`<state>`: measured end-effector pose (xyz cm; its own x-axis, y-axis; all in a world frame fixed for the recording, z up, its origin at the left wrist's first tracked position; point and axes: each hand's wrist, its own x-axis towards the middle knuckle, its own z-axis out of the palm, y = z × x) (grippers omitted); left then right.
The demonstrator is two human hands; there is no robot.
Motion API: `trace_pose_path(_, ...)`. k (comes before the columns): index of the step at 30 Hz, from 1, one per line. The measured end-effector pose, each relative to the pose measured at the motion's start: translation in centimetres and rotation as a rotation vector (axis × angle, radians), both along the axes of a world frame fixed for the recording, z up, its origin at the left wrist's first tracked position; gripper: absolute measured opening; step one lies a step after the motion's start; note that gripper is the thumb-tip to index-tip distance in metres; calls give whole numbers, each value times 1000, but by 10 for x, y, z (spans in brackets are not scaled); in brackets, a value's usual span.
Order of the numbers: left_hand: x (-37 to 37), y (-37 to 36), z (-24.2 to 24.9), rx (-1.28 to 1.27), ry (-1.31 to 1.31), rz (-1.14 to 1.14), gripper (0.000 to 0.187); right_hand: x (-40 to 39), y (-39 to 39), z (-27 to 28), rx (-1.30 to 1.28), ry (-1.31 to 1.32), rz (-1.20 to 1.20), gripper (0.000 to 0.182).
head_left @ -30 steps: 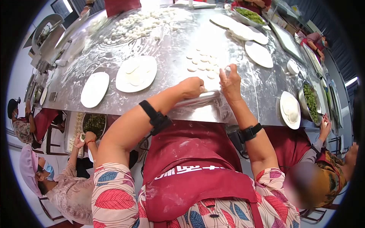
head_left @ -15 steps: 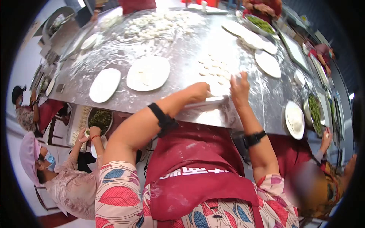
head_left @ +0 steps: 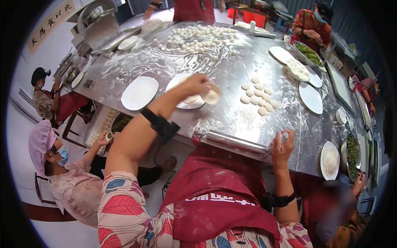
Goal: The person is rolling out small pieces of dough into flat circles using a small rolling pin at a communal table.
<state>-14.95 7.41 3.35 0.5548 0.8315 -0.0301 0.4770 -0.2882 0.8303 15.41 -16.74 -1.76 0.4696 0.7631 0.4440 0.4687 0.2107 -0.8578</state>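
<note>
My left hand [head_left: 199, 85] pinches a thin round dough wrapper [head_left: 211, 94] by its edge. It hangs above the right side of a white plate [head_left: 175, 84], where more pale dough lies partly hidden behind my arm. My right hand [head_left: 283, 146] is at the right end of a metal roller unit [head_left: 237, 141] on the table's front edge. Its fingers are bent and apart, and nothing shows between them. Beyond the roller, several small flattened dough rounds [head_left: 258, 97] lie grouped on the floured steel table [head_left: 198, 118].
An oval plate [head_left: 139, 93] lies to the left. A heap of dough pieces [head_left: 200, 38] is farther back. Plates [head_left: 310, 98] and a bowl of green filling [head_left: 351, 155] stand to the right. People sit close on both sides, one holding a filled wrapper [head_left: 108, 136].
My left hand has moved from the roller out over the plate, and a dough wrapper now shows in it. My right hand has come back beside the roller's right end. The camera view has shifted.
</note>
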Motion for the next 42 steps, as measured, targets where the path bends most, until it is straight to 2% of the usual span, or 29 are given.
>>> trace_pose_path(1, -16, 15, 7, 85, 141, 36, 34, 1, -1, -1, -5, 17, 2, 15)
trace_pose_path(3, -31, 28, 21, 220, 287, 250, 44, 1, -2, -2, -5, 19, 8, 15)
trace_pose_path(4, -29, 32, 25, 275, 318, 295, 38, 1, -3, -3, -1, 5, 9, 15)
trace_pose_path(7, 5, 54, 5, 297, 215, 136, 33, 4, -4, -8, 24, -23, 12, 15)
trace_pose_path(8, 27, 57, -7, 355, 224, 62, 24, 5, -3, -9, 37, -33, 13, 15)
trace_pose_path(9, 52, 49, -4, 349, 320, -38, 25, 6, -2, -9, 39, -35, 16, 15)
trace_pose_path(12, 116, 35, -29, 343, 421, -118, 28, 5, -2, -6, 34, -38, 25, 16)
trace_pose_path(15, 159, 13, -41, 260, 452, 30, 30, 6, -3, -6, 30, -11, 45, 16)
trace_pose_path(18, 177, -13, -55, 500, 412, 165, 35, 3, -5, 0, 18, 20, 61, 15)
trace_pose_path(21, 177, -12, -58, 359, 381, 45, 44, 4, -13, -3, 11, 26, 75, 15)
trace_pose_path(22, 172, -19, -43, 229, 379, -60, 44, 4, -14, -5, 17, 17, 81, 15)
trace_pose_path(25, 155, -48, -42, 30, 169, -216, 37, 3, -18, -8, 50, 87, 122, 14)
trace_pose_path(27, 148, -69, -41, -131, 101, -344, 18, 5, -13, 0, -20, 56, 105, 14)
trace_pose_path(32, 150, -83, -49, -22, 195, -335, 11, 21, 36, 2, -59, -88, 82, 15)
trace_pose_path(35, 143, -94, -49, 171, 263, -238, 9, 17, 36, 6, -58, -67, 58, 16)
trace_pose_path(37, 134, -100, -55, 107, 210, -161, 14, 12, 14, 3, -43, -29, 60, 16)
trace_pose_path(39, 128, -106, -52, 99, 150, -202, 19, 13, 15, 4, -37, 6, 91, 17)
trace_pose_path(41, 135, -108, -45, 54, 271, -226, 21, 17, 34, 6, -36, -35, 81, 18)
trace_pose_path(42, 140, -107, -47, 90, 225, -226, 19, 30, 55, -15, 100, -353, 45, 18)
